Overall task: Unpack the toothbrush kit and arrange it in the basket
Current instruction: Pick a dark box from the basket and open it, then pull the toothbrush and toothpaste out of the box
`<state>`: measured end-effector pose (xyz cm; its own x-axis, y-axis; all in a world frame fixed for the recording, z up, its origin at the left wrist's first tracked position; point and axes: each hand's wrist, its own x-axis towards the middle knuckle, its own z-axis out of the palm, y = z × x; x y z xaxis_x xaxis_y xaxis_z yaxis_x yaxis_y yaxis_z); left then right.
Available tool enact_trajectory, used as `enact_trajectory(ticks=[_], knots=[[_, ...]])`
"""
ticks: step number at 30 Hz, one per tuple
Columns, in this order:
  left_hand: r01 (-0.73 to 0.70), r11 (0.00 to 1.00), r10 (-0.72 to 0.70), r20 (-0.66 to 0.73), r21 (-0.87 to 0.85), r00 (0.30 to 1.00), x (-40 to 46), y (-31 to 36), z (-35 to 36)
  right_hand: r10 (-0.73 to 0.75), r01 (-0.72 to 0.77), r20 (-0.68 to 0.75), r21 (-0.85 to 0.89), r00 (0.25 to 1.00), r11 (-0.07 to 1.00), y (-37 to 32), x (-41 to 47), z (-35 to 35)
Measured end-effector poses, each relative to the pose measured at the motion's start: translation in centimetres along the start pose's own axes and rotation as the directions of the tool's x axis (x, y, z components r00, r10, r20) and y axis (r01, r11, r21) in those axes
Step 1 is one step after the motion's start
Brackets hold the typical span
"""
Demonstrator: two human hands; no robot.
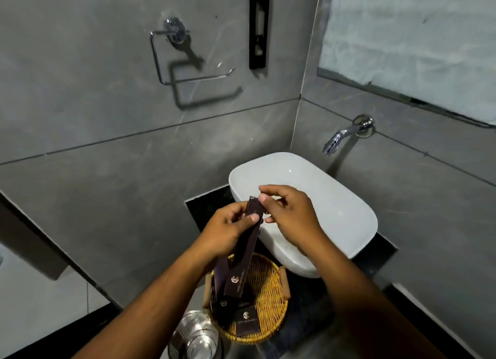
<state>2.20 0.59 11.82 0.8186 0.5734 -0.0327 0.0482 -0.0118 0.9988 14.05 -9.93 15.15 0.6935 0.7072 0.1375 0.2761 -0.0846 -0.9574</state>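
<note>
Held above the wicker basket (268,286), long dark toothbrush kit box (243,251) gripped mid-body by left hand (228,232), top flap pinched by right hand (290,214); judged light, thin card, easily crushed, best taken by its edges.

The box (243,248) is long, slim and dark brown, with a small pale logo and a line of print near its lower end. It is held in the air, tilted, upper end near the sink and lower end over the basket (268,286). The basket is round, woven, straw-yellow, with side handles. Inside it lie more dark packets, one small square packet (247,321) facing up at the front.
</note>
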Motion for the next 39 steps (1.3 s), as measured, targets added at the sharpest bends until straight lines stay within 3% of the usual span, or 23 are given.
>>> enact_trajectory(ticks=[5, 7, 10, 12, 15, 18, 27, 39], knots=[[-0.091, 0.995, 0.089, 0.052, 0.048, 0.995, -1.1, 1.4, -0.5, 0.036, -0.025, 0.278, -0.041, 0.96, 0.999, -1.8, 0.8, -1.1], [-0.123, 0.989, 0.119, 0.053, 0.076, 0.991, -1.5, 1.6, -0.4, 0.061, -0.06, 0.329, -0.014, 0.942, 0.998, -1.9, 0.6, -1.0], [-0.181, 0.977, 0.178, 0.033, 0.114, 0.983, -2.0, 1.5, 0.0, 0.071, -0.087, 0.3, 0.04, 0.951, 0.995, -1.8, 0.5, -0.8], [-0.237, 0.939, 0.247, -0.011, 0.248, 0.969, -2.4, 1.3, 0.3, 0.088, -0.107, 0.263, 0.06, 0.961, 0.992, -1.7, 0.3, -0.8], [-0.288, 0.794, 0.361, -0.034, 0.535, 0.932, -2.5, 0.7, 0.0, 0.124, -0.154, 0.272, 0.091, 0.954, 0.984, -1.7, 0.1, -1.2], [-0.308, 0.699, 0.373, 0.038, 0.645, 0.927, -2.4, 0.4, -0.9, 0.165, -0.219, 0.34, 0.127, 0.926, 0.967, -1.5, -0.1, -2.0], [-0.398, 0.544, 0.358, 0.225, 0.739, 0.906, -2.8, 0.3, -2.1, 0.214, -0.301, 0.407, 0.161, 0.888, 0.94, -0.4, -0.9, -2.6], [-0.451, 0.474, 0.376, 0.29, 0.756, 0.88, -2.4, 0.2, -2.2, 0.182, -0.253, 0.337, 0.178, 0.924, 0.951, 1.1, -1.4, -1.8]])
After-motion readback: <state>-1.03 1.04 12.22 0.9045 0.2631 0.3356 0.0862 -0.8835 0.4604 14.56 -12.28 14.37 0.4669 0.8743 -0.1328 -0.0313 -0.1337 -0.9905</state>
